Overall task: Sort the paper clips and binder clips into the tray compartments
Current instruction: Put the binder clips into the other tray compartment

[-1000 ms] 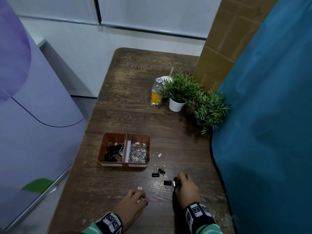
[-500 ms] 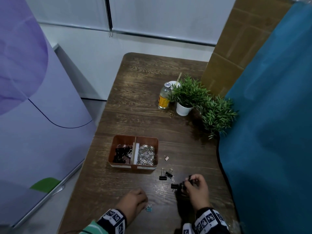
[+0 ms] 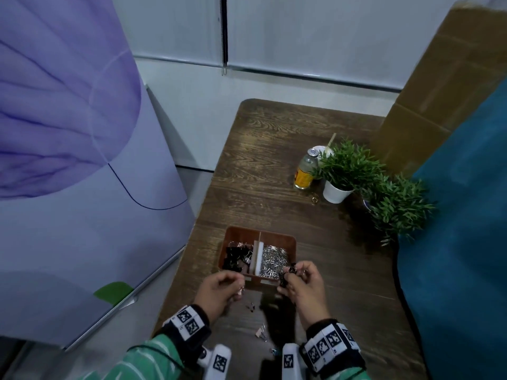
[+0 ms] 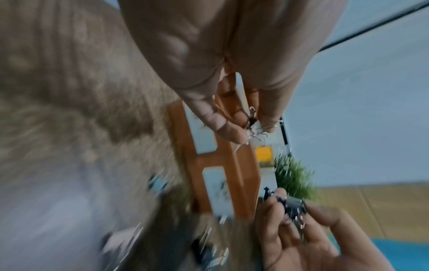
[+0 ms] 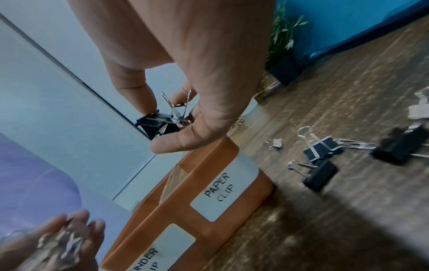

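An orange two-compartment tray (image 3: 293, 249) sits mid-table. Black binder clips (image 3: 235, 256) fill its left side and silver paper clips (image 3: 274, 261) its right. My right hand (image 3: 288, 273) hovers over the tray's near right corner and grips a bunch of black binder clips (image 5: 160, 123). At the tray's near left corner my left hand (image 3: 238, 287) pinches a few small clips (image 4: 254, 126) with wire handles. The tray front carries the labels "PAPER CLIP" (image 5: 220, 190) and "BINDER CLIP".
Loose clips lie on the wooden table near me: small ones (image 3: 250, 307) and black binder clips (image 5: 321, 147). A bottle (image 3: 305, 171) and two potted plants (image 3: 346, 171) stand at the far right. A blue cloth (image 3: 461, 242) borders the table's right side.
Both hands have lifted off the table and come forward to the tray's near edge. The right hand has taken up black binder clips, the left hand small clips.
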